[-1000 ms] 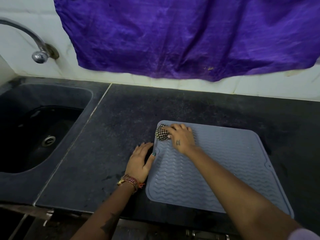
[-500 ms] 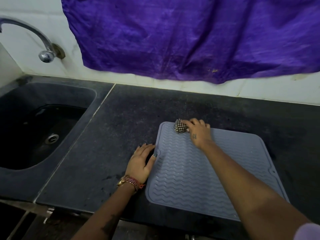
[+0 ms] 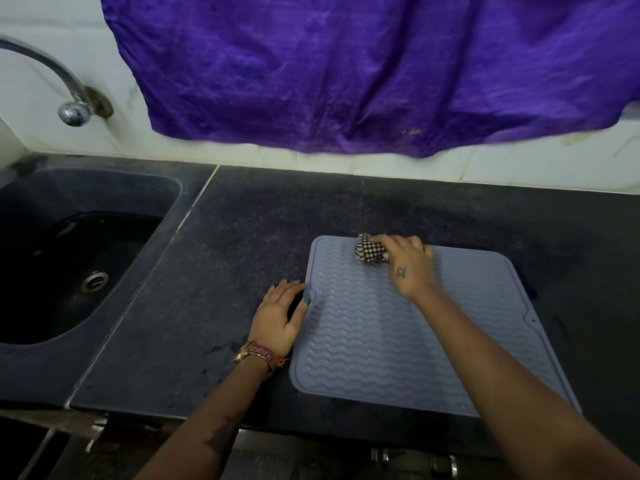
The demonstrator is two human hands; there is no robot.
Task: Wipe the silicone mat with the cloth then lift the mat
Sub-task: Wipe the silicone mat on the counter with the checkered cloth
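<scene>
- Sink (image 3: 41, 344) sat at far left, sunk into the dark surface (image 3: 207, 271).
- My left hand (image 3: 278, 318) lay flat, fingers spread, grip empty, thumb touching the left edge of the grey silicone mat (image 3: 398, 341).
- My right hand (image 3: 407, 263) had its grip clamped on the balled checkered cloth (image 3: 367, 252), pressed near the mat's far edge.

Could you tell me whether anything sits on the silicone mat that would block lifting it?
Only the right hand pressing the checkered cloth at the silicone mat's far edge. The left hand lies beside its left edge.
</scene>
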